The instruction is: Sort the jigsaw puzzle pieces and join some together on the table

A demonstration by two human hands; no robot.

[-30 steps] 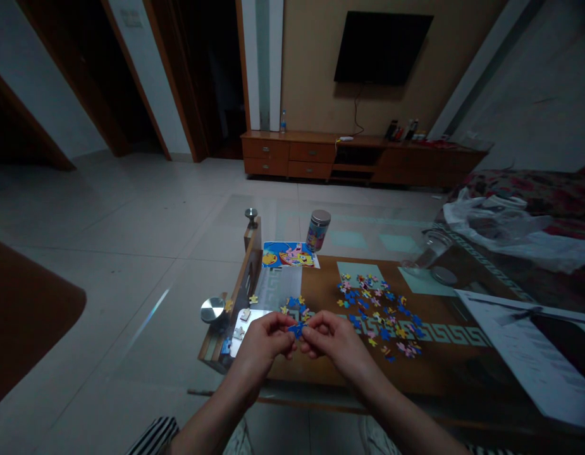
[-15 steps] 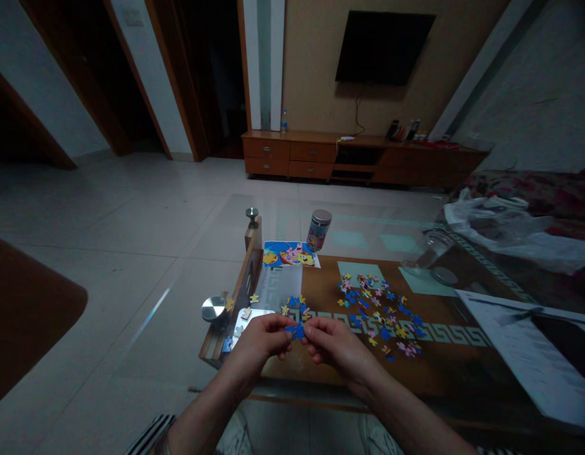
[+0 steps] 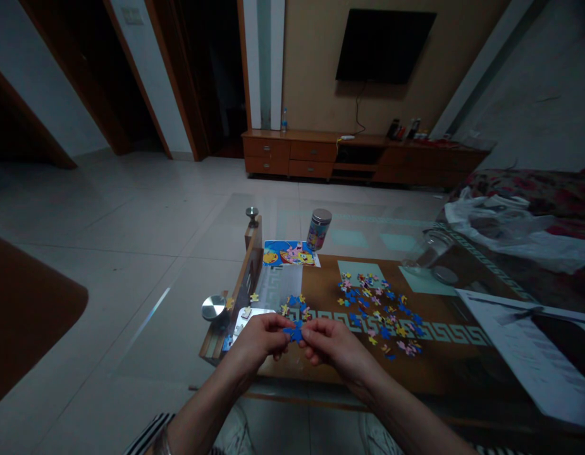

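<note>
Between my two hands are blue jigsaw puzzle pieces (image 3: 295, 332), pinched at both sides above the glass table. My left hand (image 3: 262, 338) grips them from the left with thumb and fingers. From the right, my right hand (image 3: 327, 341) pinches the other side; whether the pieces are joined is too small to tell. Just beyond my fingertips lies a small cluster of puzzle pieces (image 3: 296, 303) in blue, yellow and pink. A wide scatter of loose puzzle pieces (image 3: 380, 309) spreads to the right. Further back lies a colourful picture card (image 3: 292, 254).
A round tin (image 3: 319, 229) stands behind the card. At the right are a clear jar (image 3: 427, 249), its lid (image 3: 444, 275), a plastic bag (image 3: 501, 221) and papers (image 3: 524, 360) with a dark phone-like object. Metal discs (image 3: 213, 308) support the glass at left.
My hands and the blue pieces have shifted very slightly left. The scattered pieces, card and tin stay where they were.
</note>
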